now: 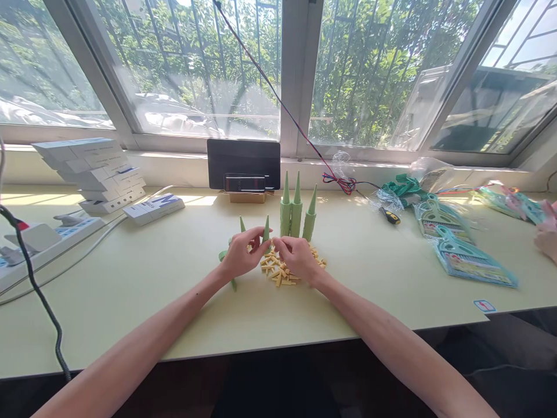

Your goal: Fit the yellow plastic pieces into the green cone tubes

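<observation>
My left hand (244, 253) is closed around a green pointed cone (266, 227), held tip up. My right hand (298, 255) is beside it, fingertips pinched near the cone's base; whatever they hold is too small to make out. Below and between the hands lies a pile of small pale-yellow pegs (278, 273) on the table. Just behind stand tall green stacks of nested cones (296, 215), with a shorter stack (309, 223) to their right. More green cones (242, 224) are near my left hand, partly hidden by it.
A tablet (243, 159) with a phone (244, 183) before it stands by the window. White boxes (102, 174) and a power strip (47, 247) with cables are at left. Bagged teal dustpan sets (474, 258) and a yellow-black tool (390, 216) lie at right, near another person's hand (547, 232).
</observation>
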Demonstrator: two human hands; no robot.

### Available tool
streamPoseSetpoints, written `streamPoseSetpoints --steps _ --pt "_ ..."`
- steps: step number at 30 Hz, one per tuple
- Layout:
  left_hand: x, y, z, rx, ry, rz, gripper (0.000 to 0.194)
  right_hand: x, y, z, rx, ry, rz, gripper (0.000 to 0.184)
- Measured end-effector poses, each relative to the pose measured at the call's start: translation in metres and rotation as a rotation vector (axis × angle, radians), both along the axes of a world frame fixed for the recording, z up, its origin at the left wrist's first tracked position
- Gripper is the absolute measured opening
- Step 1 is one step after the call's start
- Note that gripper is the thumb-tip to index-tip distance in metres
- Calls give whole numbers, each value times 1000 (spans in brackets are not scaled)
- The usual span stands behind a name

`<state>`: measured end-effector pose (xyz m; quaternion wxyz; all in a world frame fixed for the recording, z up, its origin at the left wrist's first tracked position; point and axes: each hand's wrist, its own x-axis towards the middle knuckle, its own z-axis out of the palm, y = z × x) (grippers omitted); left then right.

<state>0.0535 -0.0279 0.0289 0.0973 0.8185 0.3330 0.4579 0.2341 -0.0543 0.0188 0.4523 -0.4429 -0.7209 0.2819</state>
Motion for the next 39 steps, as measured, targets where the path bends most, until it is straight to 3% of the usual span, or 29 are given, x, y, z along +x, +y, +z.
streamPoseSetpoints --steps 11,25,30,39 --pt "0 0 0 -5 17 4 17 0 -1 2 -34 -9 14 59" --pt "1 0 2 -13 -18 3 20 0 -2 2 -29 -62 19 55" --pt "1 0 3 -25 -42 7 21 0 -5 7 9 4 -31 39" --pt "1 0 3 -34 -45 28 19 1 -2 3 63 77 -21 30"
